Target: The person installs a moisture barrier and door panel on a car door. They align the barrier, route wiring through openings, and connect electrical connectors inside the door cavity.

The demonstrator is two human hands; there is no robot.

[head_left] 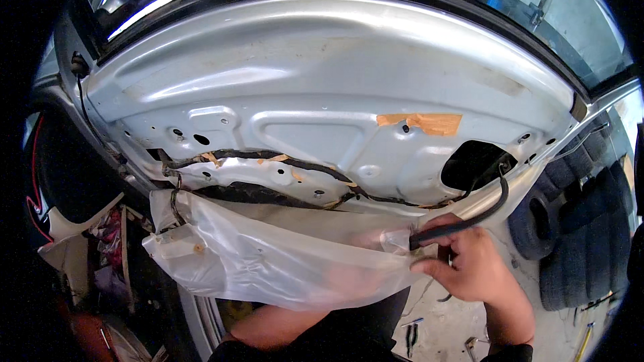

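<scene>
A translucent plastic sheet (268,255) hangs loose from the lower part of a silver car door panel (315,87). My right hand (469,265) is closed around a thick black cable (463,224) beside the sheet's right edge. This cable curves up to the right, toward a large opening (469,167) in the door. Its other end meets the sheet at a small whitish patch (396,240); how it passes there is unclear. Behind the sheet, my left hand (355,271) shows only as a blurred shape near that patch. Its fingers cannot be made out.
A black wiring harness (302,163) crosses the door, with tan tape (429,124) above it. Black tyres (580,228) stand at right. Pliers (411,338) and a yellow-handled tool (586,340) lie on the floor. The car interior (94,228) is at left.
</scene>
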